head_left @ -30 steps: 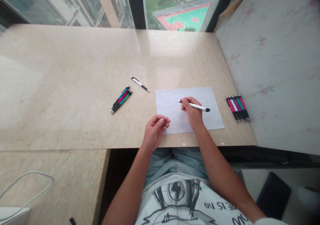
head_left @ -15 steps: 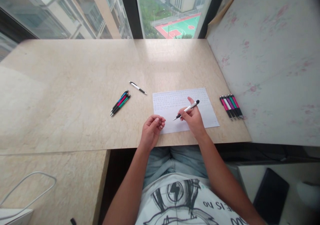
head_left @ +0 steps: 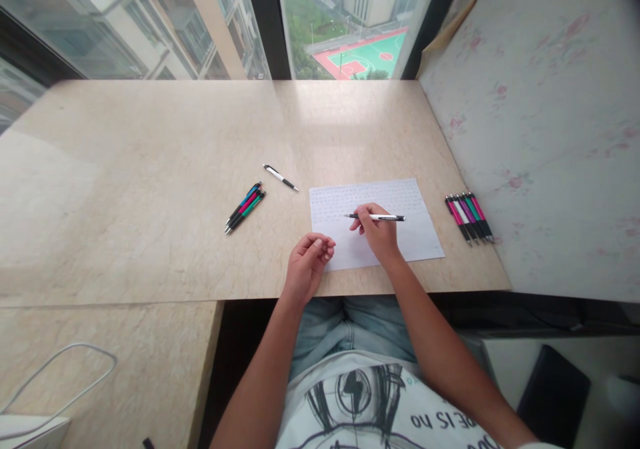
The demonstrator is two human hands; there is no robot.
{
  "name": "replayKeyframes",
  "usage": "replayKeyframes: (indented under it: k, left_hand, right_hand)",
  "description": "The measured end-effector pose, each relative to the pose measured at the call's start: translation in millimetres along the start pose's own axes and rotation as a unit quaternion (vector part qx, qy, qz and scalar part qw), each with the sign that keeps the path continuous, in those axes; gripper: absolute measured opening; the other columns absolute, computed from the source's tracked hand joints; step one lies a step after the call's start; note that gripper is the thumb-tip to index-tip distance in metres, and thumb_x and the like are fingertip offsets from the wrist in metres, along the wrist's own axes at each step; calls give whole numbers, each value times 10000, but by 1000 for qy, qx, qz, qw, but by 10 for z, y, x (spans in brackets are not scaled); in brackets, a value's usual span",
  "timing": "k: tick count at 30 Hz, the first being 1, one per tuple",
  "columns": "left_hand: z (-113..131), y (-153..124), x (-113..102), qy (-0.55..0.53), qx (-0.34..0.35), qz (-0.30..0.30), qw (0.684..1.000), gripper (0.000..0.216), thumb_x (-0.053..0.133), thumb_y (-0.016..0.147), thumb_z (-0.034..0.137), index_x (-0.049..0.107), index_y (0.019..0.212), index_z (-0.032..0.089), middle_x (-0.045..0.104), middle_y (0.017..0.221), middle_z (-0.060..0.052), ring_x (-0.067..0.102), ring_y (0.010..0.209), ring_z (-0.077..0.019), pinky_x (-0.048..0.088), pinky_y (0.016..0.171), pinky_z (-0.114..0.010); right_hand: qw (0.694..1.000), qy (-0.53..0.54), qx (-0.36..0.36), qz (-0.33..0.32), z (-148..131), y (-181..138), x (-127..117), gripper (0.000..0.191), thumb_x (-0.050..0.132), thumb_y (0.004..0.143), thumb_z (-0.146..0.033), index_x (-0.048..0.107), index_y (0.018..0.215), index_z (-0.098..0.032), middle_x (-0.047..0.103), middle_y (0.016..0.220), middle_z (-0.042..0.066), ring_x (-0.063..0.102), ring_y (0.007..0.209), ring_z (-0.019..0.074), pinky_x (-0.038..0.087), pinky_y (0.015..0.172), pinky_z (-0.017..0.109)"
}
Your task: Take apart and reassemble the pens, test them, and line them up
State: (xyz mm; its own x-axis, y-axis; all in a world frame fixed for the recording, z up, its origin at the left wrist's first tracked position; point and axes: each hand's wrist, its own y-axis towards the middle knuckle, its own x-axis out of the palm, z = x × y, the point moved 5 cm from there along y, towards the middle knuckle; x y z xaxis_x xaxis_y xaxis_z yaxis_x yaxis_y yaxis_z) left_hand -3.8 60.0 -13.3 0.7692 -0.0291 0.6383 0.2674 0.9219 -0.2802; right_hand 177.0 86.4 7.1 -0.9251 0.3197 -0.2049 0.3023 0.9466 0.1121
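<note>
The right hand (head_left: 379, 234) is closed on a white-and-black retractable pen (head_left: 387, 218), barrel lying low, tip near the lower written lines of the paper sheet (head_left: 413, 239). Whether the tip touches cannot be told. The left hand (head_left: 306, 266) is narrow, fingers curled, nothing visible within, at the sheet's lower left corner. The sheet lies slightly askew near the front edge of the desk (head_left: 150, 176). Assessment: even strokes would favour a steeper barrel and a writing hand rested on the paper; flattened left fingers would better guard against the sheet creeping.
</note>
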Motion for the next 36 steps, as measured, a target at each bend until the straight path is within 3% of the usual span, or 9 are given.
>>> replayKeyframes:
  k: [6,13,19,24,27,29,31,33,36]
  left_hand:
    - [0,-5,7,1,-6,4,1000,125,741,818,259,701,867,152,693,842,-49,608,716,-96,483,693,-214]
    - [6,-12,14,5,-6,3,1000,137,744,818,276,701,868,156,686,847,-51,607,721,-101,486,696,-218]
    - [-6,-9,2,1,-4,0,1000,140,744,821,275,699,871,152,696,841,-49,608,720,-91,484,707,-210]
    - [-14,-5,-12,2,-4,5,1000,134,745,818,266,699,872,151,696,840,-51,614,719,-95,487,704,-217]
    - [-9,-3,-15,6,-1,8,1000,152,759,808,278,698,872,155,693,839,-47,611,718,-95,487,700,-217]
    - [-3,-3,-13,5,0,10,1000,152,762,806,278,698,871,156,692,844,-44,612,721,-93,490,708,-217]
    - [4,-3,-7,5,-2,13,1000,142,759,806,270,699,869,157,690,848,-44,615,724,-93,492,713,-218]
    - [12,-5,1,6,-4,14,1000,130,756,806,259,699,866,158,689,849,-43,616,722,-94,494,713,-218]
    - [21,-5,11,8,-6,13,1000,129,759,805,255,699,867,158,688,847,-42,615,718,-91,496,711,-215]
  right_hand:
    - [989,-142,-36,-19,30,37,57,327,553,922,-367,609,649,-194,625,559,-20,530,497,111,400,561,246]
    - [986,-160,-39,-19,42,34,80,289,556,905,-354,611,666,-202,632,567,-18,537,511,120,408,571,253]
    - [1000,-19,-12,14,92,63,-34,331,550,930,-471,627,760,-197,591,606,-27,505,525,113,403,537,246]
    - [995,87,28,36,97,53,-129,394,597,895,-549,627,713,-201,550,647,-22,497,565,106,423,545,247]
    - [985,156,65,19,79,-11,-128,322,677,841,-521,646,919,-211,588,683,-31,512,553,102,435,512,238]
    - [981,173,88,5,61,-73,-126,507,734,799,-493,586,1198,-217,574,626,-63,493,504,102,400,450,221]
    - [979,172,112,8,53,-143,-138,796,771,765,-475,409,1427,-223,576,590,-86,476,460,104,357,397,208]
    - [978,159,130,21,46,-209,-155,966,791,742,-457,264,1522,-238,600,595,-86,490,450,113,348,373,205]
    - [981,141,132,17,22,-276,-148,980,788,741,-444,246,1537,-260,617,607,-74,530,459,129,381,370,215]
